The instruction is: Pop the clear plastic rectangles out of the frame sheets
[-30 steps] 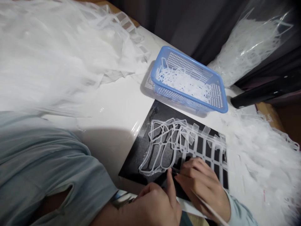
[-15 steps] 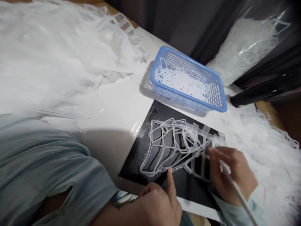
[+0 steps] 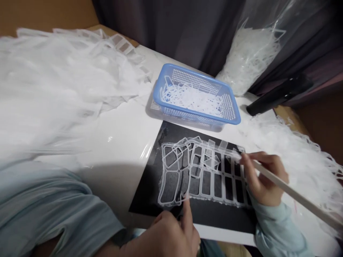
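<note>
A dark grey curtain [image 3: 171,32] hangs across the top of the frame, behind a glossy white tabletop [image 3: 112,142]. Tan wood [image 3: 40,12] shows at the upper left, and a darker brown wooden surface [image 3: 321,128] at the right. Soft indoor light falls evenly.

Clear plastic lattice [image 3: 212,184] on matt black sheet [image 3: 217,217], glossy white tabletop [image 3: 115,142]
</note>
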Demonstrator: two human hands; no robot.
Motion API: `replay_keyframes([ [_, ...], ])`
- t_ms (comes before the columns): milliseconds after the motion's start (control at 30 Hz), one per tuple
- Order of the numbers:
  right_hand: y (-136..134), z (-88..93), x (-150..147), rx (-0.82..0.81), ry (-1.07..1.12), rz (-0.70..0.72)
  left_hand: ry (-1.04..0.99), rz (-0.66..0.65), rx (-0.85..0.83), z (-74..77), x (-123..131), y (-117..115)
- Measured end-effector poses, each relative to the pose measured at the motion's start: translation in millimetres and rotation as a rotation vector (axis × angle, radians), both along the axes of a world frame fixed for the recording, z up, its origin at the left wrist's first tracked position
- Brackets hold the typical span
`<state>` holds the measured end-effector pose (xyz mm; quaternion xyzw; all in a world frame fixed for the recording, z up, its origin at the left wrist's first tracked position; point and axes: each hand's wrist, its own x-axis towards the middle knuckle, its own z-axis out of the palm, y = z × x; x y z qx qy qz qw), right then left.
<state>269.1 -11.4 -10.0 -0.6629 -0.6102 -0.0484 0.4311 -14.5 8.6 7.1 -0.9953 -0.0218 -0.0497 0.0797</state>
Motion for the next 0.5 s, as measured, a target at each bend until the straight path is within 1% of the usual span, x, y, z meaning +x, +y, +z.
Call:
replay_keyframes([
  [67,-2.6,-0.8,-7.2,-0.142,0.089,0.181,0.0,-0.037,0.032,2.2,1.1,4.6],
  [100,-3.6,-1.5,-11.5,-0.197,0.122,0.24,0.001,-0.04,0.038,4.3,2.8,7.1],
  [167,-4.3,-3.2,-19.7,-0.27,0.162,0.297,-0.026,-0.035,0.025,9.0,8.2,12.9],
  [233,-2.8,-4.7,-25.9,-0.303,0.205,0.314,-0.093,-0.053,-0.003,11.3,15.1,19.6],
  [300,0.6,-5.7,-29.8,-0.321,0.281,0.316,-0.18,-0.098,-0.007,8.5,21.7,25.6],
  [433,9.3,-6.8,-33.4,-0.352,0.432,0.27,-0.315,-0.174,0.062,-8.9,30.0,30.1],
  [500,12.4,-7.5,-34.3,-0.362,0.497,0.252,-0.307,-0.171,0.065,-17.8,31.9,28.7],
])
